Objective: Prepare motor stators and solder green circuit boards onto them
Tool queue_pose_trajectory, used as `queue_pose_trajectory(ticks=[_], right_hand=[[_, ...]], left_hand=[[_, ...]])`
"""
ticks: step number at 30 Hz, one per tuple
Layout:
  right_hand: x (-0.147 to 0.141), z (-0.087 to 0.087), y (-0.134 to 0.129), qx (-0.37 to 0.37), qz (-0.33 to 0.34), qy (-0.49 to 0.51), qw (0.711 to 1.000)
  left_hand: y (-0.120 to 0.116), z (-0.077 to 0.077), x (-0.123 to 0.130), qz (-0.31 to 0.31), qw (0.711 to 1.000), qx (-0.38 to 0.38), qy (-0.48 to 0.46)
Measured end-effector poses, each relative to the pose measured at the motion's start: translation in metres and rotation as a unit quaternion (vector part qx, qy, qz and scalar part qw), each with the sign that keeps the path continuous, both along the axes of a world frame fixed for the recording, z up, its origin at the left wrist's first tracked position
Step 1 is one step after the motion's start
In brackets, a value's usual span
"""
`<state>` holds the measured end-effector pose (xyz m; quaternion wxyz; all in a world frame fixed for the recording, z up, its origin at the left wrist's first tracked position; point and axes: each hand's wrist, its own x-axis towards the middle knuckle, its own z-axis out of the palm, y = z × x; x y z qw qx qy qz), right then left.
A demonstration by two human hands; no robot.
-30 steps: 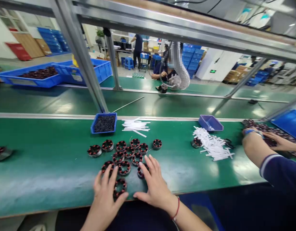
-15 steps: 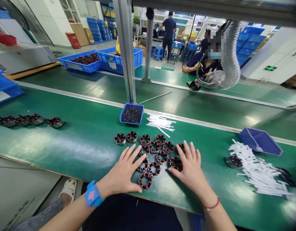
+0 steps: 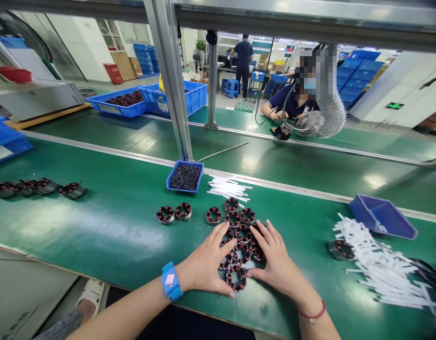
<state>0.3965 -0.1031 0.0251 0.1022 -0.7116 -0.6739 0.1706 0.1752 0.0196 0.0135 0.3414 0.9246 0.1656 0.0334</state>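
Observation:
Several motor stators (image 3: 236, 277), ring-shaped with copper windings and black insulation, sit in a tight cluster near the front of the green table. My left hand (image 3: 205, 264) curves around the cluster's left side, fingers spread, palm down, its fingertips at the outer stators. On the right side my right hand (image 3: 276, 264) is spread too, its fingers against the stators there and partly covering them. Neither hand is closed around a single piece. Behind the fingertips stand more stators (image 3: 231, 204), and a separate pair (image 3: 183, 211) is to the left.
A blue tray of short black pieces (image 3: 185, 177) and white strips (image 3: 229, 188) lie behind the cluster. At right are a white strip pile (image 3: 388, 264), a lone stator (image 3: 341, 250) and a blue-purple bin (image 3: 382, 216). A metal post (image 3: 170, 85) rises behind; a co-worker (image 3: 292, 101) sits opposite.
My hands have come closer together, the left moving right, and the stators between them are pushed into a tighter group. The camera view has shifted slightly.

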Motion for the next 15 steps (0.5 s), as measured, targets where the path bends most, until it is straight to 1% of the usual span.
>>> queue_pose_trajectory(ticks=[3, 5, 7, 8, 9, 11, 13, 14, 15], right_hand=[[0.024, -0.003, -0.008, -0.02, -0.018, 0.05, 0.998], [0.038, -0.002, -0.013, 0.009, -0.069, 0.062, 0.996], [0.049, 0.0, -0.015, 0.083, -0.145, 0.051, 0.985], [0.051, 0.002, -0.015, 0.134, -0.184, 0.045, 0.973], [0.052, 0.005, -0.015, 0.191, -0.219, 0.04, 0.956], [0.048, 0.011, -0.014, 0.303, -0.269, 0.029, 0.914], [0.041, 0.015, -0.012, 0.381, -0.292, 0.019, 0.877], [0.037, 0.016, -0.011, 0.401, -0.287, 0.015, 0.87], [0.033, 0.016, -0.01, 0.41, -0.274, 0.014, 0.87]], left_hand=[[-0.01, 0.001, 0.027, 0.015, 1.0, -0.015, -0.003], [-0.018, 0.0, 0.048, 0.037, 0.999, -0.021, -0.005], [-0.028, -0.003, 0.072, 0.061, 0.998, -0.021, -0.016], [-0.033, -0.005, 0.086, 0.071, 0.997, -0.019, -0.027], [-0.038, -0.008, 0.1, 0.078, 0.996, -0.017, -0.039], [-0.046, -0.012, 0.129, 0.085, 0.994, -0.015, -0.063], [-0.051, -0.016, 0.159, 0.097, 0.992, -0.015, -0.077], [-0.051, -0.017, 0.173, 0.102, 0.991, -0.015, -0.082], [-0.05, -0.018, 0.185, 0.097, 0.991, -0.012, -0.086]])
